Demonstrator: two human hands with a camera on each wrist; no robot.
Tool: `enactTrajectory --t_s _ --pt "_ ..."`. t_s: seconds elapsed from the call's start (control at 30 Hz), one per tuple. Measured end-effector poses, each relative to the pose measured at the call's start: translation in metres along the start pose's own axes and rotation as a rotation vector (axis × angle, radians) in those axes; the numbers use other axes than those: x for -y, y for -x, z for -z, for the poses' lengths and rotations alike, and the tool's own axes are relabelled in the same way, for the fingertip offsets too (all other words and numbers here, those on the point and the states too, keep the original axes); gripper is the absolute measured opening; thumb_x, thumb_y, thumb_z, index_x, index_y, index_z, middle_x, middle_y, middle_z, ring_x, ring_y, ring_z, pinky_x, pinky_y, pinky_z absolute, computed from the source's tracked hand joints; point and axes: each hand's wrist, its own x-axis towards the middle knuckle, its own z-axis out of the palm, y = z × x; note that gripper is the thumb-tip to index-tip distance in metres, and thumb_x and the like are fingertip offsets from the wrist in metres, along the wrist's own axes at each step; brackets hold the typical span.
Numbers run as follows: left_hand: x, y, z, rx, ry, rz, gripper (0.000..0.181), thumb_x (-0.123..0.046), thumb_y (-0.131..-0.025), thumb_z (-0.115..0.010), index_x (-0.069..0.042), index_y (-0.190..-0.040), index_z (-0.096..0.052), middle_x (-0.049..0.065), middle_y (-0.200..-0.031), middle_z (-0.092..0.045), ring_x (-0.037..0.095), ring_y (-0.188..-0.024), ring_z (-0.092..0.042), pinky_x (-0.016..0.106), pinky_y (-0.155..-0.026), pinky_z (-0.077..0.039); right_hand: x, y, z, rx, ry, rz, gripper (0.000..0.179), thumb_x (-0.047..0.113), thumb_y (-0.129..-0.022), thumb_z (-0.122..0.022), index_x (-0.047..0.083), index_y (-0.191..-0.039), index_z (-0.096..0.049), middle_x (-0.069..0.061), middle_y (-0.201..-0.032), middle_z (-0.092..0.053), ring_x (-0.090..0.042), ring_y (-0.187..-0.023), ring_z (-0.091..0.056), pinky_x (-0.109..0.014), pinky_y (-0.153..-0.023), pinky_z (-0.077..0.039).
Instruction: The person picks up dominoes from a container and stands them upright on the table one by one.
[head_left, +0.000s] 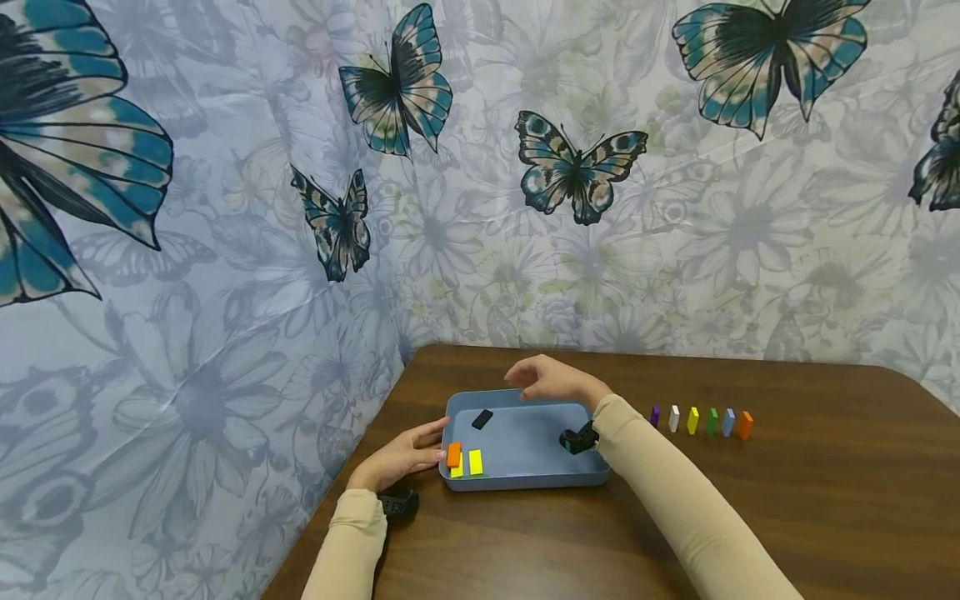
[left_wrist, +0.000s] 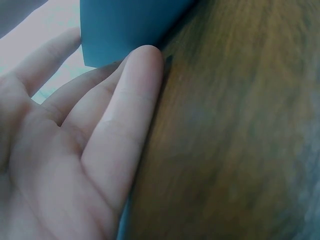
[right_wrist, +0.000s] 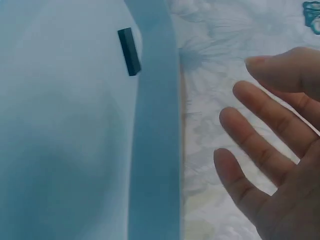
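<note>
A blue-grey tray [head_left: 525, 481] lies on the wooden table. Against its left side rests my left hand [head_left: 401, 457], the fingers [left_wrist: 125, 100] fairly straight along the outer wall. Over the tray's far rim hovers my right hand [head_left: 557, 379], its fingers apart and nothing between them. Inside the tray a black block [head_left: 482, 419] lies toward the back left. At the front left corner an orange block [head_left: 453, 454] overlaps a yellow block [head_left: 457, 472], and a second yellow block [head_left: 476, 462] lies beside them. The right wrist view shows the black block [right_wrist: 129, 51] near the tray wall.
Right of the tray, several small blocks stand in a row: purple [head_left: 655, 415], white [head_left: 673, 417], yellow [head_left: 692, 420], green [head_left: 712, 422], blue [head_left: 728, 422] and orange [head_left: 744, 425]. Butterfly-patterned cloth [head_left: 480, 250] hangs behind the table [head_left: 825, 500].
</note>
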Motion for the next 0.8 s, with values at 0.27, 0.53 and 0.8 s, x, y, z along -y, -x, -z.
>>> enactTrajectory --t_s 0.27,0.53,0.8 --pt "-0.002 0.001 -0.001 0.001 0.01 0.0 0.076 -0.02 -0.101 -0.062 -0.008 -0.161 -0.017 0.027 -0.163 -0.02 0.041 -0.149 -0.03 0.039 -0.112 -0.046 -0.006 -0.027 -0.019 0.054 0.036 -0.034 0.042 -0.003 -0.091 -0.067 -0.005 -0.132 -0.061 -0.024 -0.137 -0.06 -0.038 -0.129 -0.056 -0.043 -0.104 -0.052" --pt "-0.001 0.001 0.001 0.005 0.036 0.011 0.077 -0.02 -0.1 -0.063 -0.009 -0.161 -0.017 0.026 -0.164 -0.02 0.041 -0.15 -0.028 0.038 -0.111 -0.046 -0.011 -0.046 -0.038 0.033 0.017 -0.07 0.035 -0.006 -0.089 -0.068 -0.003 -0.124 -0.068 -0.017 -0.128 -0.068 -0.034 -0.121 -0.061 -0.042 -0.099 -0.055" --pt "-0.001 0.0 0.001 0.013 0.048 0.011 0.075 -0.017 -0.101 -0.061 -0.009 -0.161 -0.017 0.026 -0.163 -0.022 0.042 -0.15 -0.028 0.039 -0.112 -0.045 -0.018 -0.055 -0.052 0.018 0.048 -0.132 0.032 -0.006 -0.089 -0.067 0.003 -0.12 -0.072 -0.011 -0.128 -0.069 -0.028 -0.12 -0.063 -0.044 -0.103 -0.052"
